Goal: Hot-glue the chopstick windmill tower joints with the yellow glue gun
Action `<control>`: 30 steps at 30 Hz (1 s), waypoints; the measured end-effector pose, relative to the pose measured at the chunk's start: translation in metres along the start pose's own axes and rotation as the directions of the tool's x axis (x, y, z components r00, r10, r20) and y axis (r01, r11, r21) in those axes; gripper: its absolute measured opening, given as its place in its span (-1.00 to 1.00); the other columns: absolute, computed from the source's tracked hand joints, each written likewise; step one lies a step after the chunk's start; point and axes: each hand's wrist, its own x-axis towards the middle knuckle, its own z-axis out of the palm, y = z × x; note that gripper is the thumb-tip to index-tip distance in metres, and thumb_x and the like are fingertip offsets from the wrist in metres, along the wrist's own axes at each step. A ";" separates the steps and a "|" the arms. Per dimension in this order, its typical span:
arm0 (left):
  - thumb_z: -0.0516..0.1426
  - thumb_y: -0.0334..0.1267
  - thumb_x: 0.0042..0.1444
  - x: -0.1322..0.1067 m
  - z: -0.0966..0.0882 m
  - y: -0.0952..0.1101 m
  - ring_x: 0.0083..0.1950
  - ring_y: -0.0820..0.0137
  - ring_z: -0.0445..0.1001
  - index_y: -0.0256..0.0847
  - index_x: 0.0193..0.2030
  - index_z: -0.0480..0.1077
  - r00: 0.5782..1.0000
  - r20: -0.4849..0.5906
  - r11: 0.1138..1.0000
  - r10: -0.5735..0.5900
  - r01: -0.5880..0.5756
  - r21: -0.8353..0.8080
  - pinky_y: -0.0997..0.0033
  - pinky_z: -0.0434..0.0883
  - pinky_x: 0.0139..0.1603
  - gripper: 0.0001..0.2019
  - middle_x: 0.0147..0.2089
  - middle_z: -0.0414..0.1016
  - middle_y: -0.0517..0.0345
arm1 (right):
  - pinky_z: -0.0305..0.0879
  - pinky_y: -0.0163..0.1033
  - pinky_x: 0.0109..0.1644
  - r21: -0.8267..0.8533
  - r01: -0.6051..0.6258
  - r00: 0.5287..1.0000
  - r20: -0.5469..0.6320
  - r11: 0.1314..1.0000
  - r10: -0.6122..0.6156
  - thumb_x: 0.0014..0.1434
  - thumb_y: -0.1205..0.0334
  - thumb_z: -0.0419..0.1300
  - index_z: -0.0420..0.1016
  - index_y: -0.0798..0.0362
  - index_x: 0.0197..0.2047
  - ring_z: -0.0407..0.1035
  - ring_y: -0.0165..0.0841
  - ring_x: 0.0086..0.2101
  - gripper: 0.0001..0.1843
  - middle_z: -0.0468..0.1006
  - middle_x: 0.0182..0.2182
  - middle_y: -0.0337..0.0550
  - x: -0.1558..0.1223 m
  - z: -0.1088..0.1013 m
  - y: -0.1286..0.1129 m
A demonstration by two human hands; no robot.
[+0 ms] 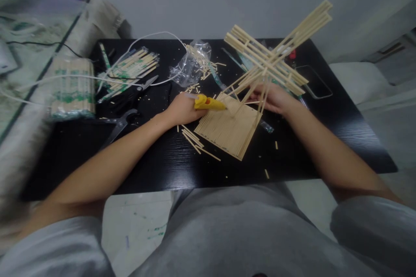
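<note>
Your left hand (182, 110) was closed around a yellow glue gun (208, 103), its nozzle pointing right and lying over the near-left edge of the flat stick panel (229, 132). Your right hand (276, 99) was curled around the lower struts of the stick frame (276, 52), holding it upright and tilted above the panel's far corner, with several thin legs reaching down to the panel. That frame looked well built: 2 lattices of long sticks crossed like blades, 1 arm rising toward the wall at upper right. The panel under it seemed finished too, its sticks laid tight side by side with an edging strip along the right. Judging from how things lay, the join between legs and panel was the part not yet settled, since your hand was bearing the frame. Both pieces sat mid-table on the black table (308, 156). Short offcuts (195, 138) were scattered just left of the panel. Farther left lay scissors (144, 84), pliers (120, 123) and wrapped chopstick packs (130, 71), with a crumpled plastic bag (190, 65) and a white cable (146, 37) behind.
</note>
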 end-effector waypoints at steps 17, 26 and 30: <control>0.41 -0.20 0.33 0.000 0.000 0.001 -0.15 0.24 0.65 -0.17 -0.09 0.72 1.000 0.004 1.000 -0.005 0.005 -0.018 0.28 0.48 -0.03 -0.89 -0.23 0.72 0.13 | 0.81 -0.08 0.11 -0.070 -0.017 0.999 -0.047 0.997 0.014 0.70 0.18 0.46 0.69 -0.02 -0.05 0.77 -0.29 -0.22 -0.82 0.77 -0.28 -0.16 -0.004 0.007 -0.005; 0.40 -0.21 0.34 0.001 0.002 -0.002 -0.11 0.23 0.68 -0.17 -0.09 0.71 1.000 0.008 1.000 0.007 -0.007 0.023 0.27 0.52 0.02 -0.89 -0.20 0.73 0.11 | 0.81 -0.21 0.04 -0.013 0.000 1.000 -0.009 1.000 0.000 0.67 0.32 0.44 0.68 -0.01 -0.06 0.73 -0.33 -0.26 -0.84 0.73 -0.31 -0.18 -0.004 0.004 -0.003; 0.40 -0.19 0.34 0.001 0.002 -0.001 -0.09 0.22 0.68 -0.17 -0.09 0.70 1.000 -0.003 1.000 0.005 -0.005 0.009 0.26 0.53 0.05 -0.88 -0.20 0.72 0.11 | 0.72 -0.33 -0.02 0.056 -0.038 0.999 -0.022 0.998 0.039 0.78 0.52 0.12 0.68 0.08 -0.08 0.64 -0.41 -0.35 -0.61 0.67 -0.39 -0.16 -0.011 0.012 -0.008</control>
